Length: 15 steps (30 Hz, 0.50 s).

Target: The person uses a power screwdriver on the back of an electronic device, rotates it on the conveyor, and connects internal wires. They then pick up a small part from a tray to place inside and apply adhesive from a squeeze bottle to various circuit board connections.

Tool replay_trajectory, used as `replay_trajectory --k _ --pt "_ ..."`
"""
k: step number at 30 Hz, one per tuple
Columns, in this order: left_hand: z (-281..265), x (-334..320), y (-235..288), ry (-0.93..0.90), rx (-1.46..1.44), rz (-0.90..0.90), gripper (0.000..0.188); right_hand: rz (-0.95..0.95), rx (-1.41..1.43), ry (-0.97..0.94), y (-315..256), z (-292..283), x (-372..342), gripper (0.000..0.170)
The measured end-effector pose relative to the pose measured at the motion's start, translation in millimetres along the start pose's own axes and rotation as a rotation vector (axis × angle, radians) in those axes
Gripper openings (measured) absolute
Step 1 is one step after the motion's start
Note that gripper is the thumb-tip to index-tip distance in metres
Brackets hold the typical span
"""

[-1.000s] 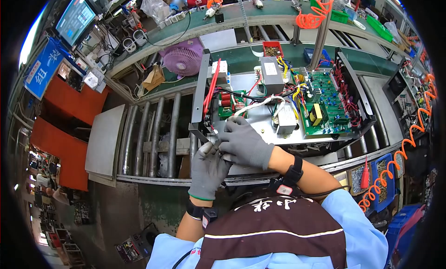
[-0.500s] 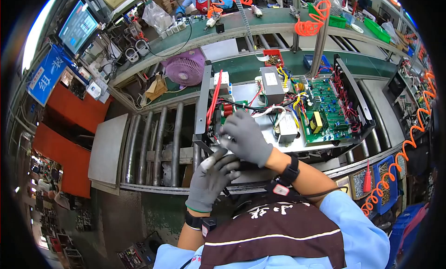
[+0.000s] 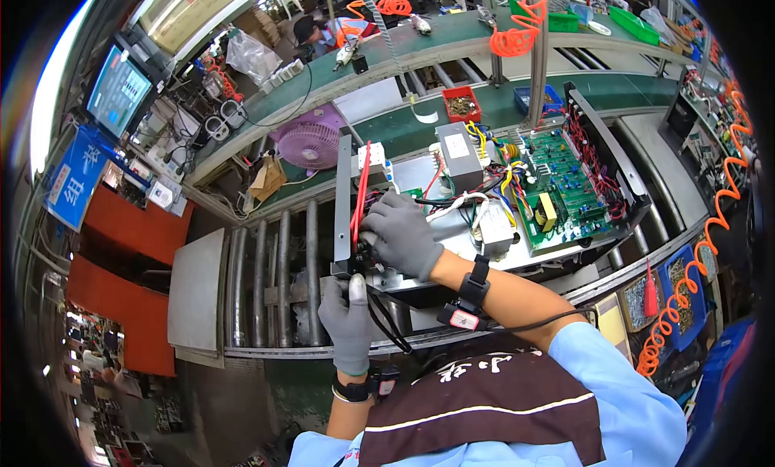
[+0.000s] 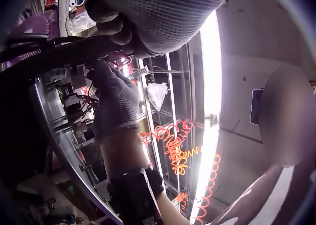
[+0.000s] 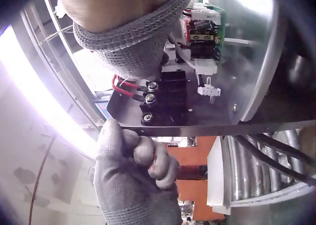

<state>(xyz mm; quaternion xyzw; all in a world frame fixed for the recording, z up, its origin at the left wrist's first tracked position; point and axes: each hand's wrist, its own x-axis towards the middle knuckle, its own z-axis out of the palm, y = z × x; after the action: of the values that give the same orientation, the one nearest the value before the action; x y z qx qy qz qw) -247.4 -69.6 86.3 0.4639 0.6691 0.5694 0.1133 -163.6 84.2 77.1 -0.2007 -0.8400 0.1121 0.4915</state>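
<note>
A metal chassis with a dark side panel (image 3: pixel 342 201) lies before me. My gloved right hand (image 3: pixel 404 237) reaches inside the panel, fingertips down among red wires (image 3: pixel 363 184); I cannot tell what they hold. In the right wrist view its fingers are hidden behind the cuff, near a black terminal block (image 5: pixel 170 101) with screw heads. My gloved left hand (image 3: pixel 347 322) is at the panel's near corner, on its outer side. Its fingers curl and its thumb tip meets the panel edge. A white connector (image 5: pixel 210 90) stands farther along the chassis floor.
A green circuit board (image 3: pixel 593 192) and a grey boxed transformer (image 3: pixel 460 148) sit in the chassis. Metal rollers (image 3: pixel 284 265) run to the left. Black cables (image 3: pixel 390 326) hang beside the left hand. Small-parts bins (image 3: pixel 684 314) and an orange coiled hose (image 3: pixel 710 249) are at right.
Both hands were close together in front of the chassis. They have parted: the right moved left and in behind the panel, the left drew back to the panel's outer near corner. The head view shifted.
</note>
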Motion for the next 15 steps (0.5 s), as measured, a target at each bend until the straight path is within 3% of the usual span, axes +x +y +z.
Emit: replay_trajectory --k 4,12,15 --pt "2.6 0.0 0.4 0.026 0.046 0.051 0.025 -0.009 -0.145 -0.052 -2.5 4.4 -7.8 0.014" --pt "-2.3 1.5 -7.0 0.002 0.105 0.07 0.022 -0.021 -0.062 0.053 -1.1 5.6 -7.3 0.014" --pt "0.3 1.3 0.1 0.03 0.022 -0.008 0.021 -0.044 -0.033 0.075 -1.7 3.1 -6.0 0.014"
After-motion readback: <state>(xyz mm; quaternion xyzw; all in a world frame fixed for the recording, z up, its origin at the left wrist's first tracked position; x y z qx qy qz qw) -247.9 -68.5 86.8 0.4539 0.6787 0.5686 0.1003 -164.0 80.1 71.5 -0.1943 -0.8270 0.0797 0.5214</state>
